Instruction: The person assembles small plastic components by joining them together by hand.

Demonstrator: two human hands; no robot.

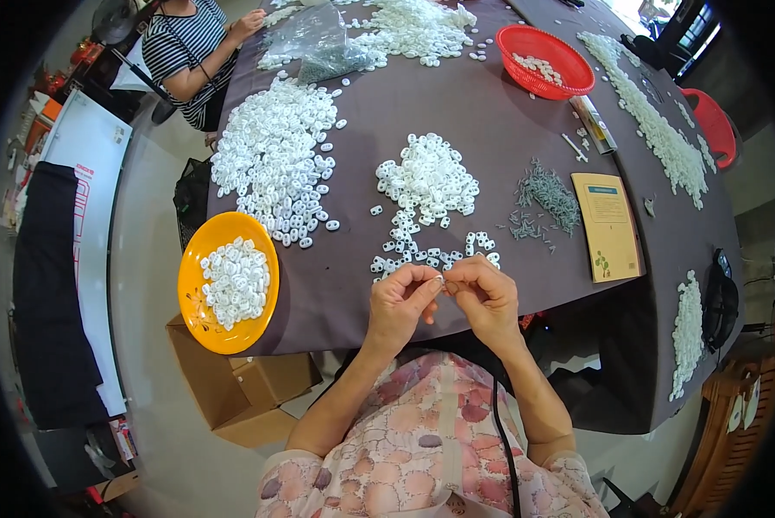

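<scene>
Close together at the table's front edge, my left hand (399,300) and my right hand (488,300) both pinch a small white plastic piece (440,279), mostly covered by the fingertips. Just beyond them lie scattered white two-holed plastic pieces (431,256), leading up to a larger heap of the same kind (428,173). To the right of that heap is a loose pile of small grey screw-like pins (550,198). An orange plate (196,302) holding white oval pieces (236,283) sits at the table's left edge.
A big mound of white ovals (275,155) lies behind the plate. A yellow booklet (608,229), a red basket (526,39) and a long box (595,125) are on the right. A person in a striped top (185,52) sits far left. Below stands a cardboard box (232,388).
</scene>
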